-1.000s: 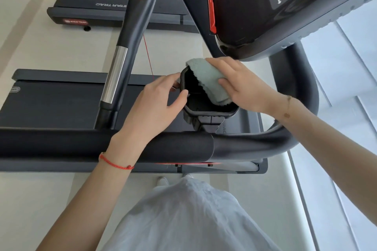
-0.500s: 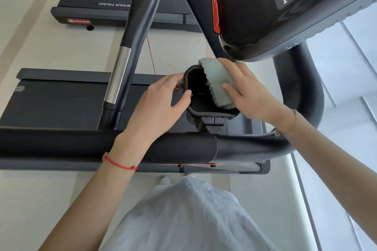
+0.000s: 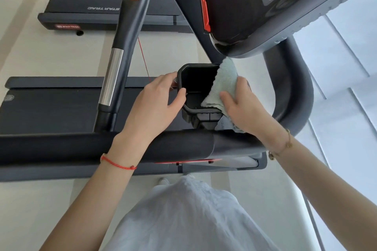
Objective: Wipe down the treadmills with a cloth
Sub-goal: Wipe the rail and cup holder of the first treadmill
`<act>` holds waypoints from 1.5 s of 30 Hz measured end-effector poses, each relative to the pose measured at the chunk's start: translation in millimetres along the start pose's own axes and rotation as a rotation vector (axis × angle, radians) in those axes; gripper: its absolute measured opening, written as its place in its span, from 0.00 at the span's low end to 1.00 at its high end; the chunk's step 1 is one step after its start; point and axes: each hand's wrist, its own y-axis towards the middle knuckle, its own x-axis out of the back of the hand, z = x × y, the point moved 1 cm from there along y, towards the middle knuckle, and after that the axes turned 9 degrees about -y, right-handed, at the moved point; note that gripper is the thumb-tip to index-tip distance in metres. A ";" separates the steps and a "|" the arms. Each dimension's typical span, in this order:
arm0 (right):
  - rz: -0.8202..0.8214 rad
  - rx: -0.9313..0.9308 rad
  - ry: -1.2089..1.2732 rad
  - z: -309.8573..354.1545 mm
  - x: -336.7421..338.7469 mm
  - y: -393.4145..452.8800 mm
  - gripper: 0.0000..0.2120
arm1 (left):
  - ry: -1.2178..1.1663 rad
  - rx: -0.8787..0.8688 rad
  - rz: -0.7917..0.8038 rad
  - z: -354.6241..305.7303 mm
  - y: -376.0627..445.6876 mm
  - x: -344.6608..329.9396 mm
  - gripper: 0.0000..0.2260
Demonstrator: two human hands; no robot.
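Observation:
A black cup holder [image 3: 192, 81] hangs below the treadmill console [image 3: 255, 4], just beyond the thick black front handlebar [image 3: 177, 145]. My left hand [image 3: 155, 106] grips the holder's left rim, thumb hooked inside. My right hand [image 3: 246, 108] presses a pale green cloth [image 3: 223, 83] against the holder's right wall and rim. The cloth drapes over that edge; its lower corner hangs under my palm. The treadmill belt [image 3: 47, 112] lies below to the left.
A side handrail [image 3: 124, 47] with a red button and a chrome section slants down at the left of the holder. A second treadmill [image 3: 98, 6] stands farther back on the beige floor. A curved black bar [image 3: 293, 91] wraps around at the right, beside pale window panels.
My right hand has slid the cloth from the middle of the cup holder over to its right wall and rim, exposing the inside. My left hand has kept its grip on the left rim.

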 end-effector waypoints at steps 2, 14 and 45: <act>-0.004 -0.008 -0.015 1.4 0.8 1.6 0.10 | 0.007 0.001 0.005 0.2 0.1 -0.5 0.19; -0.076 0.122 -0.039 1.7 1.9 14.2 0.22 | 0.035 0.011 0.011 -1.1 -0.4 0.3 0.20; -0.019 0.670 -0.424 17.0 11.0 66.9 0.22 | 0.004 0.026 0.000 -3.0 -2.2 0.3 0.22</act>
